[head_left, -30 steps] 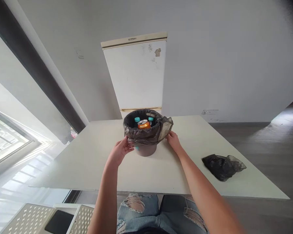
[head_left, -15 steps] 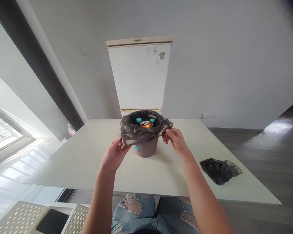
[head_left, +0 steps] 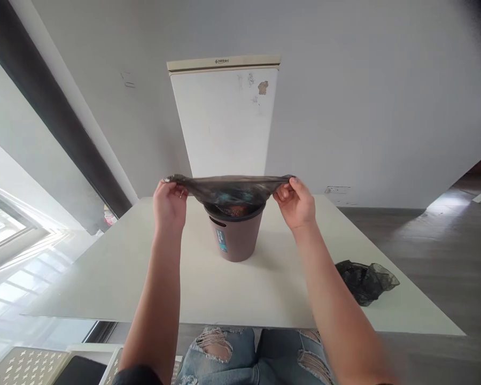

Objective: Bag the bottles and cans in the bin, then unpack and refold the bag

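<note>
A black, see-through garbage bag (head_left: 232,188) is stretched taut above a mauve trash can (head_left: 240,240) that stands upright on the table. My left hand (head_left: 170,206) pinches the bag's left edge, and my right hand (head_left: 295,202) grips its right edge at about the same height. The lower part of the bag sits inside the can. Through the thin film, teal and orange patches of the contents show dimly. The can's dark rim, a handle slot and a blue label face me.
The can stands on a pale table (head_left: 144,278). A crumpled black bag (head_left: 366,282) lies near the table's right edge. Behind the table is a white refrigerator (head_left: 224,123) against a grey wall. A perforated pale plastic item (head_left: 28,363) is at lower left.
Both hands have risen and spread apart, lifting the bag's edge off the outside of the can. The can's rim now shows, and the bottle caps and can inside are veiled by the film.
</note>
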`<state>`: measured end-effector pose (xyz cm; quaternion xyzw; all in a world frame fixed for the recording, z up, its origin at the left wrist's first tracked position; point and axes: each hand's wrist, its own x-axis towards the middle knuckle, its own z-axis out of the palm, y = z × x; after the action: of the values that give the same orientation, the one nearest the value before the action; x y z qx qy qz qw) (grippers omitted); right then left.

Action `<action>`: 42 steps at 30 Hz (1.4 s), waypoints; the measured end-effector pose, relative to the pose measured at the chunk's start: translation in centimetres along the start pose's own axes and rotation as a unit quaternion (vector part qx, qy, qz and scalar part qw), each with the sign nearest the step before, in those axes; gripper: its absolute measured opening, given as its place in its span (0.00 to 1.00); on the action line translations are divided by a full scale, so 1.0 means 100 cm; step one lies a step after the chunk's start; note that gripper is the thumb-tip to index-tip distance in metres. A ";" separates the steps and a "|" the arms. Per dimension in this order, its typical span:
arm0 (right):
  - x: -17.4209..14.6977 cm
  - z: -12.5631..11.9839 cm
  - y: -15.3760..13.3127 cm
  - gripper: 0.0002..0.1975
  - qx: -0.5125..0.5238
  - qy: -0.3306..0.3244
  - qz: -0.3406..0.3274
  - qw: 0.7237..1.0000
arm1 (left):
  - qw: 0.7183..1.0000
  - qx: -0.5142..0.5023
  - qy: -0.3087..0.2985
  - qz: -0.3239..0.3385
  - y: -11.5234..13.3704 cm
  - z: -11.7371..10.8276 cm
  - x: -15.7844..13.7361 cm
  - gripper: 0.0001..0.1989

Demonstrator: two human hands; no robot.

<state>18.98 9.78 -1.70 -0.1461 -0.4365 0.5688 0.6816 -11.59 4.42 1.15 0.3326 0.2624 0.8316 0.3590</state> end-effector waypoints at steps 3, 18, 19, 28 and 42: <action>0.020 0.001 -0.004 0.21 -0.058 -0.024 -0.051 0.997 | 0.992 0.067 -0.053 0.090 0.005 0.012 0.025 0.09; 0.076 -0.039 -0.030 0.28 -0.171 -0.265 -0.137 0.939 | 0.961 0.069 -0.176 0.200 -0.008 -0.009 0.073 0.11; 0.078 -0.045 -0.033 0.31 -0.207 -0.263 -0.113 0.935 | 0.957 0.119 -0.183 0.190 -0.009 -0.017 0.079 0.15; 0.089 -0.056 -0.021 0.26 -0.378 -0.218 0.051 0.898 | 0.872 0.353 -0.337 0.036 -0.008 -0.035 0.082 0.32; 0.092 -0.009 -0.001 0.16 -0.202 -0.119 -0.056 0.971 | 0.929 0.242 -0.255 0.118 -0.018 -0.003 0.080 0.25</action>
<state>19.42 18.35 1.80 -0.1873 -0.6278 0.4433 0.6118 -15.20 11.63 2.65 0.6390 0.3138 0.6663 0.2219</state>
